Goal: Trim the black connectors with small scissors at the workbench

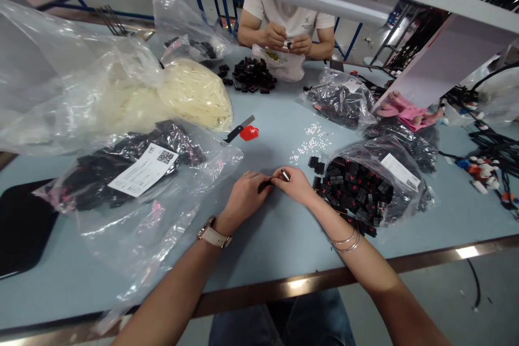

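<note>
In front of me, my left hand (248, 194) is closed on a small black plastic connector (265, 185), mostly covered by the fingers. My right hand (295, 184) meets it at the connector's right end, fingers pinched. A slim tool with a shiny metal end (285, 174) sticks up between the right thumb and forefinger; its exact kind is hidden. Just right of that hand, loose black connectors (357, 189) with red parts spill from a clear bag (405, 194). Tiny white pieces (312, 140) lie scattered beyond my hands.
A utility knife (240, 128) lies by a red patch (249, 133). At left are a labelled bag of black parts (141, 167) and a bag of cream pieces (198, 94). Across the table a co-worker (286, 27) handles a small black part behind a black pile (253, 74).
</note>
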The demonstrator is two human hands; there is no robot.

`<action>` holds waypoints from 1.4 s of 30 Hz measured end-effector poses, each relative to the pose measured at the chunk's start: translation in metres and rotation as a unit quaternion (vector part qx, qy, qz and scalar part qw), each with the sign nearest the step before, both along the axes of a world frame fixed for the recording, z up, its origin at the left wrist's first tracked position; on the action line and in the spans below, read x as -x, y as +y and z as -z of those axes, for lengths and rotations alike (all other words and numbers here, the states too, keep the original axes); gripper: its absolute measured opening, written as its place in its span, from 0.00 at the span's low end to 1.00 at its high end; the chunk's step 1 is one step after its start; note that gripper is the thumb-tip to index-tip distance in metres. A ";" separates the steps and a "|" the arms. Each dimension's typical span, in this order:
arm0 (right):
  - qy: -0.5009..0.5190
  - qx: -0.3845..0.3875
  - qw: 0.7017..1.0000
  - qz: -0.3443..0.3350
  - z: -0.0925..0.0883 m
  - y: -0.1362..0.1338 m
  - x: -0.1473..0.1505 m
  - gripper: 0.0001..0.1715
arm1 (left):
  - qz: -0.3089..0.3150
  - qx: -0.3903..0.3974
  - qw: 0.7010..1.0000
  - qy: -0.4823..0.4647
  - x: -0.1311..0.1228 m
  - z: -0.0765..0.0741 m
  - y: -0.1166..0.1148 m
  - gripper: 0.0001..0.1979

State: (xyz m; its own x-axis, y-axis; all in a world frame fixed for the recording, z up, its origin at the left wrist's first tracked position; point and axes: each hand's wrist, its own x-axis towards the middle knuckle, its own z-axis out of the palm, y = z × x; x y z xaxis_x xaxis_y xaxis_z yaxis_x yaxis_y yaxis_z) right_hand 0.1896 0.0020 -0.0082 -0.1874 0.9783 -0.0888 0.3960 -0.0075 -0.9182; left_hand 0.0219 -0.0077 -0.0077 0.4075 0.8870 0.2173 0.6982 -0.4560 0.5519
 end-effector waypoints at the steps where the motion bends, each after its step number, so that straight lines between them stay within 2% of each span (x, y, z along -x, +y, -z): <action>1: 0.008 0.008 1.000 0.011 0.001 0.000 0.000 0.08 | 0.001 -0.004 1.000 -0.003 0.000 0.001 0.000 0.05; 4: 0.041 0.026 0.998 0.047 0.006 0.000 0.000 0.17 | -0.002 -0.011 1.000 -0.008 0.001 0.002 0.000 0.05; 7: 0.111 0.041 0.990 0.075 0.007 0.000 -0.003 0.15 | -0.006 -0.006 1.000 -0.010 0.002 0.002 0.001 0.04; 9: 0.196 0.077 0.971 0.116 0.004 0.001 -0.007 0.17 | -0.005 -0.001 1.000 -0.014 0.002 0.002 0.001 0.05; 11: 0.284 0.118 0.936 0.170 -0.001 0.000 -0.010 0.20 | -0.005 0.003 1.000 -0.018 0.002 0.002 0.001 0.05; 13: 0.343 0.122 0.909 0.202 -0.004 -0.001 -0.010 0.22 | -0.007 0.007 1.000 -0.017 0.003 0.002 0.001 0.05; 14: 0.355 0.105 0.906 0.206 -0.005 -0.002 -0.009 0.24 | -0.007 0.009 1.000 -0.016 0.003 0.002 0.001 0.05; 18: 0.304 0.029 0.935 0.181 0.001 -0.009 -0.001 0.34 | -0.005 0.013 1.000 -0.009 0.004 0.000 0.001 0.06; 21: 0.249 0.016 0.948 0.199 0.007 -0.014 0.003 0.39 | -0.002 0.011 1.000 -0.016 0.004 -0.001 0.001 0.05; 24: 0.224 -0.014 0.951 0.215 0.007 -0.018 0.005 0.35 | -0.005 0.008 1.000 -0.019 0.003 -0.002 0.000 0.04; 30: 0.186 -0.065 0.964 0.181 0.008 -0.028 0.007 0.27 | -0.019 0.008 1.000 -0.009 0.001 -0.002 -0.001 0.01; 35: 0.137 -0.068 0.976 0.154 0.010 -0.029 0.007 0.27 | -0.019 0.008 1.000 -0.009 0.001 -0.003 -0.001 0.01; 42: 0.099 -0.085 0.982 0.138 0.004 -0.029 0.008 0.26 | -0.021 0.015 1.000 -0.007 0.001 -0.002 -0.001 0.00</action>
